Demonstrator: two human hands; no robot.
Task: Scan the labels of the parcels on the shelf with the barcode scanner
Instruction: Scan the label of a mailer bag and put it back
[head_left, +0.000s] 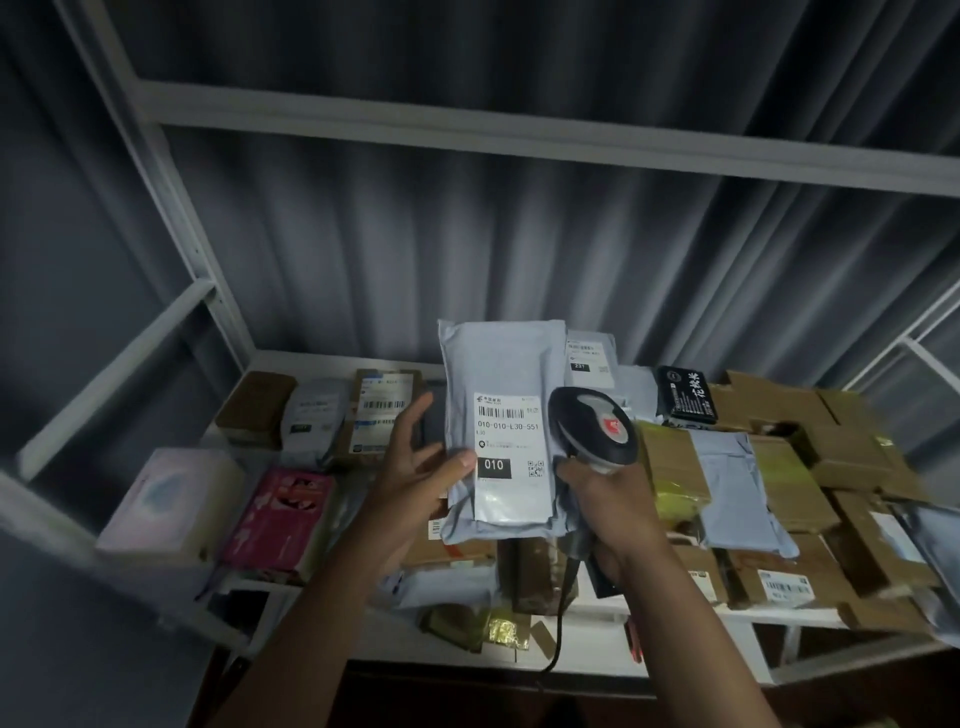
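Note:
My left hand (421, 467) holds a grey mailer bag (501, 364) upright above the shelf, thumb pressed on its front by the white label (511, 457) marked 010. My right hand (608, 499) grips the handle of a black and grey barcode scanner (595, 426), whose head sits just right of the label, close to the bag. The scanner's cable (558, 618) hangs down in front of the shelf edge.
The white shelf (675, 618) is crowded with parcels: brown cartons (852, 452) at right, a pale blue bag (737, 493), a black packet (685, 392), a pink box (280, 514), a white box (171, 499), labelled packets (382, 410) at back left. White frame bars (171, 208) rise at left.

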